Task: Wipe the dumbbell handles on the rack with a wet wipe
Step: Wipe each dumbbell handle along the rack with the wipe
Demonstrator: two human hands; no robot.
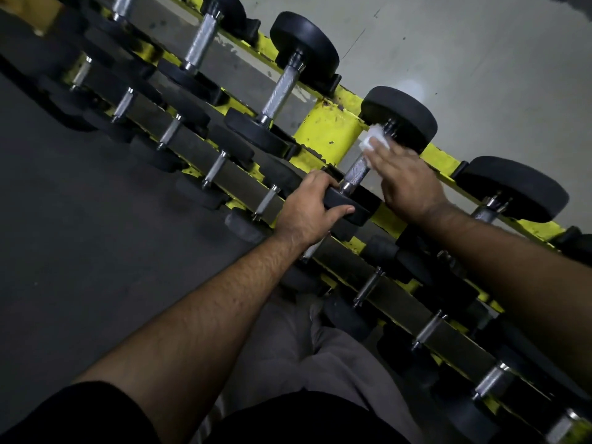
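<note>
A black dumbbell with a knurled steel handle (356, 170) lies across the top tier of the yellow rack (326, 129). My left hand (307, 209) grips the near black head (350, 205) of this dumbbell, thumb along its front edge. My right hand (405, 177) lies over the upper part of the handle and presses a white wet wipe (374, 139) against it, close to the far head (400, 118). The wipe sticks out past my fingertips. Part of the handle is hidden under my right hand.
More dumbbells line the top tier to the left (281, 91) and right (512, 187). A lower tier holds a row of smaller dumbbells (217, 168) with short steel handles. Dark rubber floor (80, 235) lies to the left, a grey wall (464, 52) behind the rack.
</note>
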